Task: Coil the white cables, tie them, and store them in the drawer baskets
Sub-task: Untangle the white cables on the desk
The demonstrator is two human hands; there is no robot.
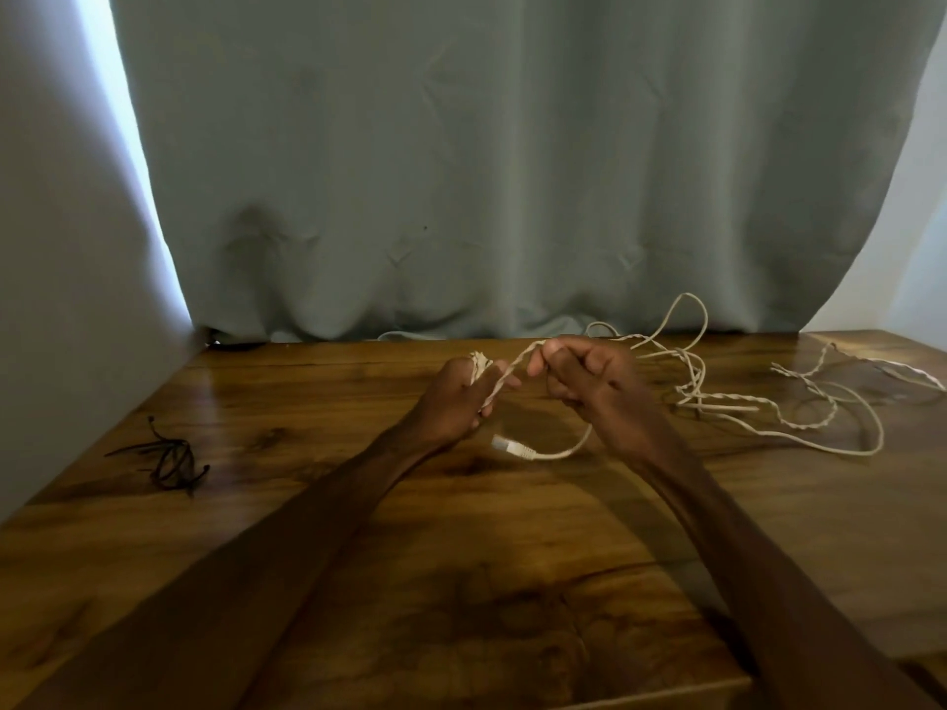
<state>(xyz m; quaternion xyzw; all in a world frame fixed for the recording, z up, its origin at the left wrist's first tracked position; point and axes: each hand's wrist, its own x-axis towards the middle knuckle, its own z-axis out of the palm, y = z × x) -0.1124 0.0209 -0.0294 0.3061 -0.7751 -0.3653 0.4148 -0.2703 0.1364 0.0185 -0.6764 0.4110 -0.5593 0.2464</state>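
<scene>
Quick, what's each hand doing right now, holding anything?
Left hand: closed around the white cable.
Right hand: closed, gripping the same white cable.

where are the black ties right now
Head view: the black ties lie at the left of the wooden table, near the wall, apart from the left hand.

white cable (512, 374) – taut between both hands
</scene>
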